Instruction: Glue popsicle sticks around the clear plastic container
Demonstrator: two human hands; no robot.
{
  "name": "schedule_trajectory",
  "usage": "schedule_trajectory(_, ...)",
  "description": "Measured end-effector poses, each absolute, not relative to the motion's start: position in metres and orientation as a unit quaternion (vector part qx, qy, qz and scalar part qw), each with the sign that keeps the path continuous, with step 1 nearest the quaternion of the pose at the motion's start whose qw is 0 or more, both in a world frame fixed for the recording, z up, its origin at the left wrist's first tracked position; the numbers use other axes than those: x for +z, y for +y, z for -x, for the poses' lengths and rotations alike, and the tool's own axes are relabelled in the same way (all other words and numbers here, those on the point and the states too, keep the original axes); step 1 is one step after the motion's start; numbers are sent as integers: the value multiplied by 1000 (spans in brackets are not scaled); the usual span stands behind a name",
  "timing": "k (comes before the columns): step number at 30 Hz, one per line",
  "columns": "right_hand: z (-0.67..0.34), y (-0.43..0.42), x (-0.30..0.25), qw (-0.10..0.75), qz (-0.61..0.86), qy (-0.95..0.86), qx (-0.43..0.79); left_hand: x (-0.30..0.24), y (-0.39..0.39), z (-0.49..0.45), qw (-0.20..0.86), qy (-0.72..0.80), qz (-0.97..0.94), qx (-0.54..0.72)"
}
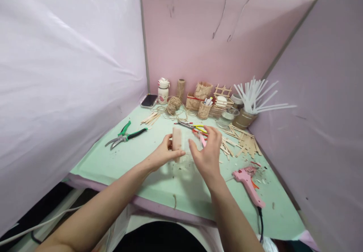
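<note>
My left hand (167, 152) is closed around a pale, wood-coloured flat piece (177, 140), held upright over the middle of the table. Motion blur hides its detail; it may be craft sticks side by side. To its right, my right hand (209, 153) is open, thumb and fingers apart, not touching the piece. Just behind the right hand lie yellow-handled scissors (200, 129) and a pink-handled tool (202, 139), partly covered by the fingers. A pink glue gun (249, 186) rests on its side to the right of my right forearm.
Green-handled pruning shears (124, 135) lie at left, near loose craft sticks (151, 118). Along the back stand a phone (149, 101), a bottle (163, 91), twine (173, 105), stick-built holders (204, 110) and a jar of white glue sticks (244, 119). More craft sticks (246, 144) spread at right.
</note>
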State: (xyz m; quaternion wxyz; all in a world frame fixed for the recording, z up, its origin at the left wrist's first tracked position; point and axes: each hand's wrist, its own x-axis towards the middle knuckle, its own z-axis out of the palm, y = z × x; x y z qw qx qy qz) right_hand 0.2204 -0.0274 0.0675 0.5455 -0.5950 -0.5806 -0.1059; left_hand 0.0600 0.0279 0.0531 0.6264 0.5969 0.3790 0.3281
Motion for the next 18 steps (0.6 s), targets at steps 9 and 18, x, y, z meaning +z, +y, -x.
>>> schedule_trajectory(9,-229,-45,67,557,566,-601,-93,55,24,-67,626,384,-590,336)
schedule_trajectory(18,-220,-46,57,545,575,-599,-117,38,7,-76,421,425,-673,435)
